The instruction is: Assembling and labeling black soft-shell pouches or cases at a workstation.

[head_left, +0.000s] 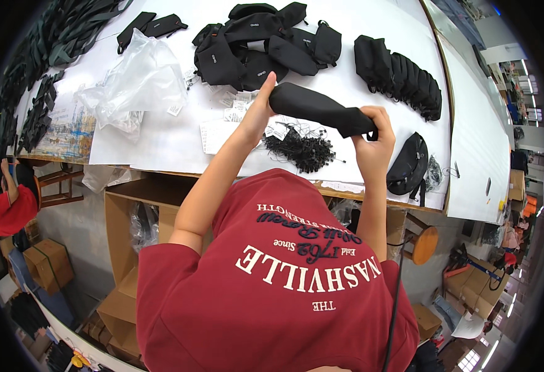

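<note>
A black fabric pouch (318, 106) is held up in front of me, stretched sideways between both hands above the table. My left hand (260, 113) grips its left end, thumb pointing up and the other fingers mostly hidden. My right hand (376, 139) is closed round the right end, with fingers bent over the edge. Just below the pouch lies a tangle of black string loops (301, 149) on the table. Beyond my hands is a loose pile of similar black pouches (213, 59). To the right, more pouches (402, 77) stand packed in a row.
The white table (179, 146) carries a clear plastic bag (138, 84) at left and a black zipped bag (409, 162) at right. Black straps (61, 40) are heaped far left. Below the edge are an open cardboard box (120, 229) and a wooden stool (424, 245). Another person (13, 208) sits far left.
</note>
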`<state>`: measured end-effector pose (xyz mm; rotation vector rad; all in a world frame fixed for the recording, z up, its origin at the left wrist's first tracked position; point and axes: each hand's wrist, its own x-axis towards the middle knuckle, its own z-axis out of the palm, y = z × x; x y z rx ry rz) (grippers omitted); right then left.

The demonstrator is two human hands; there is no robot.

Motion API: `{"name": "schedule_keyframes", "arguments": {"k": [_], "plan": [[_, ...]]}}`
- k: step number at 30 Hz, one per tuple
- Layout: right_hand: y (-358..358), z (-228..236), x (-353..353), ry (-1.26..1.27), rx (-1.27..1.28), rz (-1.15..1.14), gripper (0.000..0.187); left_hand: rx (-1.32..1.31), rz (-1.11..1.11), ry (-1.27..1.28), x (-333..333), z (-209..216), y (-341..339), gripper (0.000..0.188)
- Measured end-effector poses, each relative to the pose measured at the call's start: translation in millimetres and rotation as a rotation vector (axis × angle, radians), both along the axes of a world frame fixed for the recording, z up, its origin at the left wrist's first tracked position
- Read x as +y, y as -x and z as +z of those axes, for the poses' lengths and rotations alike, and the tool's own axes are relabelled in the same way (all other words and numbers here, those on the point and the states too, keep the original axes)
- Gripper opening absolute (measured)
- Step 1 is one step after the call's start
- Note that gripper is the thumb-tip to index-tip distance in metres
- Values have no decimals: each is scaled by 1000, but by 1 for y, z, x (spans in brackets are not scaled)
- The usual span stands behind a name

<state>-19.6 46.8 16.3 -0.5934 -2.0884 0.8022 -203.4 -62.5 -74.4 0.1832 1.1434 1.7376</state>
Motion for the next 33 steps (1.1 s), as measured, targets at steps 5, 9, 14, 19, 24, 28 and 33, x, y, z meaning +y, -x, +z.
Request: {"name": "schedule_keyframes", "arguments": {"k": [5, 9, 14, 19, 24, 28, 33], "plan": [[-20, -25, -5, 517, 47, -88, 21, 515, -91, -347, -26, 26, -11, 63], [-22, -22, -18, 739, 76, -35, 24, 703, -104, -243, -37, 39, -15, 51], [-31, -17, -15, 587, 45, 175, 36, 716, -121, -207, -48, 46, -20, 29], [-40, 0, -10, 161, 44, 262, 30, 847, -209, -316, -61, 56, -8, 21], [-50, 21, -25, 153, -8, 242, 31, 1061, -213, -387, -72, 77, -5, 24], [-52, 31, -28, 66, -57, 290, 35, 1272, -270, -375, -82, 95, -1, 26], [-47, 40, -39, -124, -82, 237, 39, 858, -543, -417, -80, 99, 5, 34]]}}
